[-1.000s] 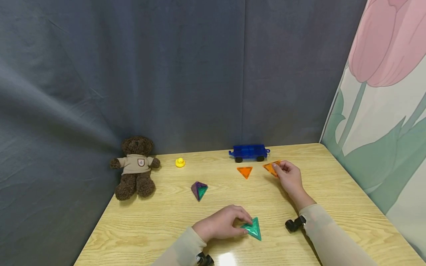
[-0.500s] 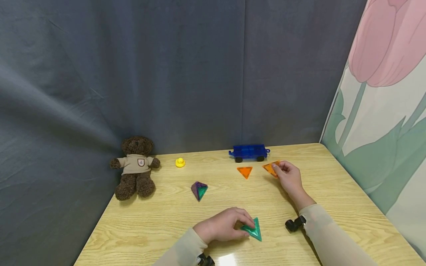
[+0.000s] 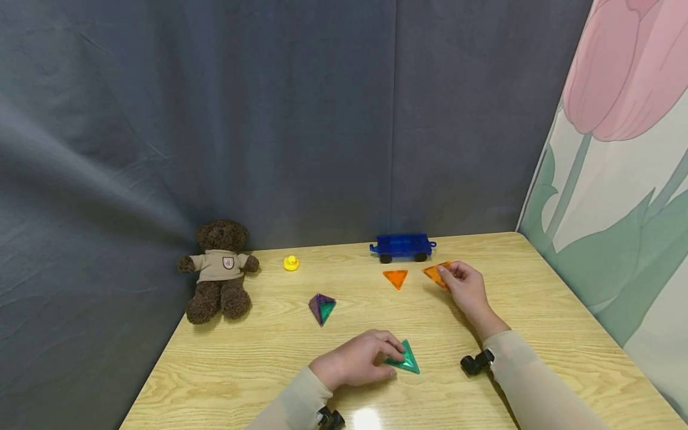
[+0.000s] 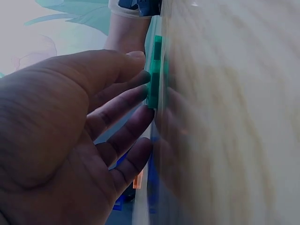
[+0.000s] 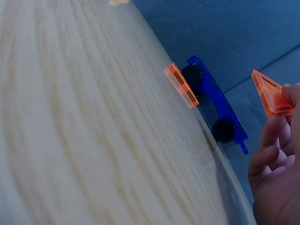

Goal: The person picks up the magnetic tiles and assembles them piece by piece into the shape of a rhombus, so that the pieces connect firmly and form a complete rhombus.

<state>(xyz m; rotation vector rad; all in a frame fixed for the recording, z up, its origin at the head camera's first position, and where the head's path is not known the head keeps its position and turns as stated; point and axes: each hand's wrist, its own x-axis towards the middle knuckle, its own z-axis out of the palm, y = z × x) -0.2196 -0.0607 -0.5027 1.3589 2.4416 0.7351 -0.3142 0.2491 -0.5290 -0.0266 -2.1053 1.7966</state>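
In the head view, a green triangular magnetic tile [image 3: 407, 359] lies flat on the table near the front. My left hand [image 3: 361, 361] touches its left side with extended, slightly bent fingers. Seen from the left wrist, the tile is edge-on [image 4: 155, 77] against the tabletop, and the thumb does not close round it. My right hand [image 3: 469, 292] pinches an orange triangular tile [image 5: 268, 93] between thumb and fingers, lifted off the table. Left of that hand lies a second orange triangular tile [image 3: 396, 278], in front of the blue wheeled toy wagon [image 3: 402, 245].
A small pyramid of purple and green tiles [image 3: 322, 309] stands at mid-table. Toward the back left is a yellow rubber duck [image 3: 291, 263]. A brown teddy bear [image 3: 220, 272] sits at the left edge. Dark curtain [image 3: 312, 131] hangs behind the wooden table [image 3: 236, 370].
The green tile has slid a little away from me and to the left, along with my left hand's fingers. My right hand has shifted the held orange tile very slightly left.
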